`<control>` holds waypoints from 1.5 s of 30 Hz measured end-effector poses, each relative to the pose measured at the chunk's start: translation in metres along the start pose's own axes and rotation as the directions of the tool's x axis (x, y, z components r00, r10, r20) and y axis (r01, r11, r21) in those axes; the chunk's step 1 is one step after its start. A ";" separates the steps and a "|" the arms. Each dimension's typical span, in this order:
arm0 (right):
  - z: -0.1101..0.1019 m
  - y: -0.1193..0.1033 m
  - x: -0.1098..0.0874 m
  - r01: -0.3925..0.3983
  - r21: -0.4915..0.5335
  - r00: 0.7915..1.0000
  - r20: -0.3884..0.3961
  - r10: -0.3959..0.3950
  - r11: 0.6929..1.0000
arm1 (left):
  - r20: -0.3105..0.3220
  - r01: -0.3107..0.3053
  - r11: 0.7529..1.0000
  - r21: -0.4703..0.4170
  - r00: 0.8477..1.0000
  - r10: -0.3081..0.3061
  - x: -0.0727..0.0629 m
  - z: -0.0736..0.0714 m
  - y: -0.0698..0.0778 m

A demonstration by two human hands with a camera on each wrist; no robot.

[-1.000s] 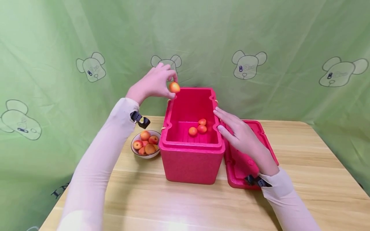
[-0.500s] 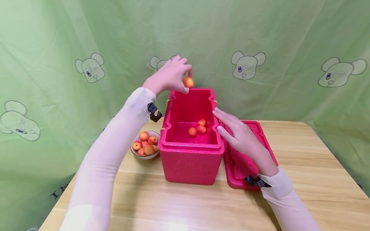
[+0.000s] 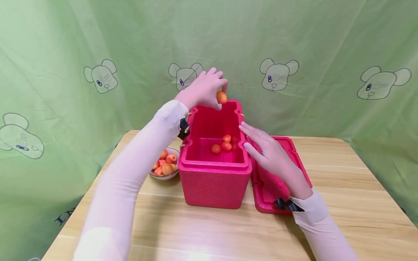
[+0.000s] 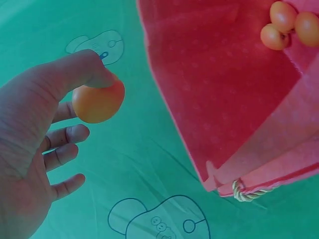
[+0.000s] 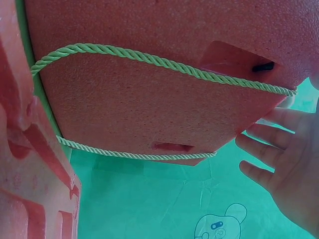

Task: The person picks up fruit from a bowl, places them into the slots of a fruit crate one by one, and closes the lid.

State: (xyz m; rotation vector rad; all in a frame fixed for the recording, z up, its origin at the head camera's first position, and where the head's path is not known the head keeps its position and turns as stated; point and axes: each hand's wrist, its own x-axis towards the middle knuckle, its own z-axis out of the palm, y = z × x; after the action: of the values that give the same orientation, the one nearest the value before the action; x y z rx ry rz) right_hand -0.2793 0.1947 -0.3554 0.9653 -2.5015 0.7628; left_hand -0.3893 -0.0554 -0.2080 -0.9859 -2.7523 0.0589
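Note:
Over the far end of a red foam box [image 3: 215, 186], my left hand [image 3: 206, 88] pinches an apricot [image 3: 221, 97] between thumb and fingertips. The left wrist view shows the same apricot [image 4: 98, 102] under the thumb, with the other fingers loosely bent. Inside the box, 3 apricots [image 3: 226, 146] lie together on the floor. My right hand [image 3: 272, 152] rests with extended fingers along the box's right rim. From the right wrist view, the fingers of that hand [image 5: 294, 164] reach the box edge near a twisted rope [image 5: 144, 59].
A white bowl [image 3: 166, 177] of several apricots stands left of the box, partly behind my left sleeve. The red lid [image 3: 266, 195] lies to the right, under my right forearm. A green printed curtain [image 3: 228, 43] hangs behind the wooden table [image 3: 339, 170].
My left hand has carried the apricot rightward, from the box's left rim to over its far end, dipping slightly at the last. My right hand has stayed at the rim.

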 end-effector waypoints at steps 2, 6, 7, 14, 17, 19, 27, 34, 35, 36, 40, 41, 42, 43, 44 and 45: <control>0.000 0.000 0.000 0.016 -0.011 1.000 -0.007 -0.016 1.000 | 0.010 0.002 1.000 0.000 1.000 -0.002 0.001 0.003 0.001; -0.001 0.000 0.001 0.046 -0.040 0.999 -0.022 -0.046 0.998 | 0.027 -0.005 1.000 0.009 1.000 0.005 0.003 0.008 0.003; 0.000 0.000 0.001 0.052 -0.047 0.998 -0.024 -0.053 0.998 | 0.030 -0.008 1.000 0.012 1.000 0.007 0.003 0.009 0.003; -0.001 0.000 0.002 0.071 -0.074 0.997 -0.024 -0.073 0.995 | 0.052 -0.007 0.999 0.031 0.999 0.006 0.003 0.017 0.005; -0.001 -0.001 0.002 0.076 -0.082 0.997 -0.023 -0.078 0.994 | 0.058 -0.006 1.000 0.029 0.998 0.004 0.002 0.019 0.005; -0.001 -0.001 0.003 0.080 -0.086 0.996 -0.024 -0.082 0.993 | 0.060 -0.007 1.000 0.027 0.998 0.005 0.002 0.019 0.006; 0.000 0.000 0.002 0.082 -0.088 0.996 -0.026 -0.084 0.993 | 0.103 0.008 0.999 0.033 0.995 -0.012 -0.001 0.017 0.008; 0.001 0.000 0.002 0.072 -0.084 0.997 -0.021 -0.074 0.994 | 0.147 0.025 0.999 0.026 0.989 -0.028 -0.002 0.019 0.007; 0.002 0.000 0.002 0.070 -0.083 0.997 -0.020 -0.072 0.994 | 0.149 0.027 0.999 0.026 0.988 -0.031 -0.002 0.019 0.007; 0.001 0.000 0.002 0.069 -0.082 0.997 -0.019 -0.070 0.994 | 0.151 0.029 0.999 0.025 0.988 -0.033 -0.002 0.019 0.006; 0.001 0.000 0.002 0.068 -0.083 0.997 -0.017 -0.069 0.994 | 0.156 0.044 0.998 0.037 0.986 -0.049 -0.001 0.021 0.006; 0.001 -0.001 0.001 0.068 -0.083 0.997 -0.018 -0.070 0.994 | 0.155 0.049 0.998 0.042 0.986 -0.055 -0.001 0.021 0.006; 0.000 -0.001 0.001 0.068 -0.084 0.997 -0.018 -0.070 0.994 | 0.155 0.052 0.997 0.049 0.986 -0.059 -0.001 0.021 0.006; 0.001 -0.001 0.001 0.068 -0.086 0.997 -0.019 -0.070 0.994 | 0.154 0.056 0.997 0.056 0.986 -0.064 -0.001 0.021 0.006; 0.001 -0.001 0.001 0.068 -0.086 0.997 -0.019 -0.070 0.994 | 0.155 0.058 0.996 0.062 0.986 -0.067 -0.001 0.021 0.006; 0.000 -0.001 0.001 0.067 -0.087 0.997 -0.019 -0.068 0.994 | 0.155 0.060 0.996 0.065 0.985 -0.070 -0.001 0.021 0.006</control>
State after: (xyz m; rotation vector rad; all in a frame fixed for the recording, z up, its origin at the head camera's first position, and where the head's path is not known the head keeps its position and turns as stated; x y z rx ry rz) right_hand -0.2795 0.1933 -0.3549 1.0004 -2.4483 0.6356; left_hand -0.3898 -0.0505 -0.2294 -0.9115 -2.9037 0.2171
